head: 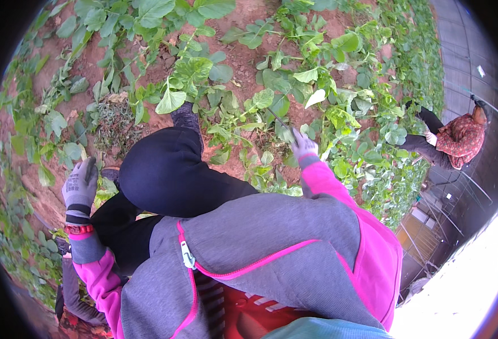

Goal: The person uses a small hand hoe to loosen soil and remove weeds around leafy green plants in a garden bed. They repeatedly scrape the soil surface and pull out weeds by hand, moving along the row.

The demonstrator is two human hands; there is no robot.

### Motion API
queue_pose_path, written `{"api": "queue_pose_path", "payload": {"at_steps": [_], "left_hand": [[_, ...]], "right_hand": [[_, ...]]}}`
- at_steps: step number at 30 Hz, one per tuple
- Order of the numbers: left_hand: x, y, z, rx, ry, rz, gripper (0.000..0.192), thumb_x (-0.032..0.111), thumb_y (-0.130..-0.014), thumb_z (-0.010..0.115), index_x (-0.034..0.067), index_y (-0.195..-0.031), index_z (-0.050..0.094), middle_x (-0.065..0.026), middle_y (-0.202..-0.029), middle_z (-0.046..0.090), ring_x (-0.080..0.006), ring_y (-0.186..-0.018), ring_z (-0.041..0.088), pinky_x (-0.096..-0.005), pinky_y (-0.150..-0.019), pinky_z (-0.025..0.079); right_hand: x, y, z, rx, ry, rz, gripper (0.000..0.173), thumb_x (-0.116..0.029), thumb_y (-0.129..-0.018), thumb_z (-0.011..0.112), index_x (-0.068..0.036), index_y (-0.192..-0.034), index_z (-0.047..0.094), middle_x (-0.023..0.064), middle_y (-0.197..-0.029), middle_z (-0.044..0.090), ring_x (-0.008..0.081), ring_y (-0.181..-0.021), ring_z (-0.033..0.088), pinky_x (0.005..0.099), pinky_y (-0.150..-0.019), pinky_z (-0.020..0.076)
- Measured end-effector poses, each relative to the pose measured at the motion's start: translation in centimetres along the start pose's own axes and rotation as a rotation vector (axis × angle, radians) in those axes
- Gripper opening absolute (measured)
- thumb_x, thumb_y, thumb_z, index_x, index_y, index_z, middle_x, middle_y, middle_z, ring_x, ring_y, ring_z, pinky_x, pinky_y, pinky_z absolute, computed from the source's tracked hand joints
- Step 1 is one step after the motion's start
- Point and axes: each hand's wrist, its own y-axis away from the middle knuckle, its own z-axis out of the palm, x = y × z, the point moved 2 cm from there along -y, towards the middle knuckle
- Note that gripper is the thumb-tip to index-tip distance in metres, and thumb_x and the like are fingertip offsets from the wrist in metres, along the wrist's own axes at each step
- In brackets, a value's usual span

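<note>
My right hand (304,145), in a light work glove, is closed around the end of a thin dark metal tool (278,118), whose far end runs in among the leaves. My left hand (80,182), gloved with a dark palm side, hangs beside my knee at the left, over low plants; its fingers are partly bent, and whether anything lies in them is hidden. Leafy green plants (189,72) grow from reddish soil (240,84) around my feet and in front of both hands.
A heap of wilted weeds (115,123) lies left of my foot. A person in a patterned top (461,137) crouches at the right edge of the plants. Another person's sleeve (77,292) shows at the lower left. Dark sheeting (456,46) borders the bed.
</note>
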Motion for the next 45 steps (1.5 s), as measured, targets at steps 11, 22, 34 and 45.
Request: {"api": "queue_pose_path", "payload": {"at_steps": [11,22,34,45], "left_hand": [[-2.1,0.3,1.0,-0.03,0.05,-0.083,0.026,0.024,-0.089,0.054,0.014,-0.112,0.058,-0.0108,-0.103,0.062,-0.0311,-0.09,0.062,-0.039,-0.076,0.049],[-2.3,-1.0,1.5,-0.058,0.048,-0.111,0.028,0.023,-0.089,0.054,0.012,-0.114,0.058,-0.0107,-0.102,0.062,-0.0302,-0.09,0.062,-0.0381,-0.075,0.049],[-5.9,-0.8,5.4,-0.193,0.149,-0.251,0.028,0.018,-0.088,0.055,0.007,-0.113,0.06,-0.0121,-0.101,0.064,-0.0282,-0.091,0.063,-0.0347,-0.077,0.049],[-5.9,-1.8,6.0,-0.275,0.252,-0.324,0.028,0.016,-0.089,0.054,0.005,-0.114,0.059,-0.0131,-0.107,0.064,-0.0289,-0.098,0.061,-0.035,-0.082,0.048]], "right_hand": [[-12.5,-16.4,3.3,-0.301,-0.533,0.325,0.048,-0.04,-0.082,0.055,-0.017,-0.124,0.053,0.0179,-0.104,0.064,0.0346,-0.095,0.062,0.0427,-0.085,0.0472],[-10.9,-29.6,1.9,0.056,-0.357,0.39,0.037,-0.035,-0.078,0.058,-0.012,-0.107,0.06,0.0145,-0.106,0.062,0.0343,-0.097,0.06,0.0444,-0.084,0.0468],[-12.3,-38.1,3.4,-0.182,-0.238,0.737,0.039,-0.041,-0.078,0.058,-0.018,-0.109,0.066,0.0111,-0.115,0.063,0.0302,-0.105,0.061,0.0427,-0.085,0.0497],[-9.2,-37.5,4.2,-0.087,-0.499,0.668,0.046,-0.051,-0.069,0.065,-0.012,-0.094,0.07,0.016,-0.092,0.067,0.0332,-0.088,0.064,0.0413,-0.079,0.049]]}}
